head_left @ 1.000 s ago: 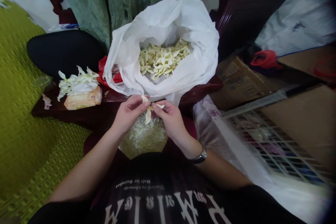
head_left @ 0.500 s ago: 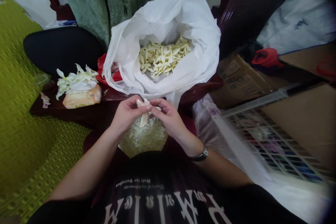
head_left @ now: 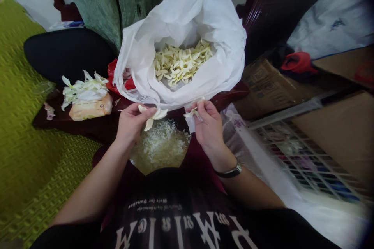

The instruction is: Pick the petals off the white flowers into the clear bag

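Note:
My left hand [head_left: 131, 121] is closed, pinching a pale cream flower [head_left: 157, 114] whose petals spread out past the thumb. My right hand [head_left: 209, 122] is also closed, with a smaller pale flower [head_left: 193, 113] between thumb and fingers. Below and between the hands, a container [head_left: 143, 165] at my lap holds a heap of fine whitish pieces [head_left: 162, 142]. Just beyond the hands stands a large white plastic bag [head_left: 224, 62], its mouth wide, with many cream flowers [head_left: 182, 62] inside.
At left on the dark wooden bench [head_left: 58, 118], more white flowers [head_left: 84, 87] lie on an orange tissue pack [head_left: 90, 109]. A red bag [head_left: 112, 74] sits beside the white bag. To the right are a cardboard box [head_left: 269, 83] and a white wire rack [head_left: 309, 159].
My hands were together over the container and have moved apart, left hand leftward and right hand rightward. Each now holds a separate pale flower piece.

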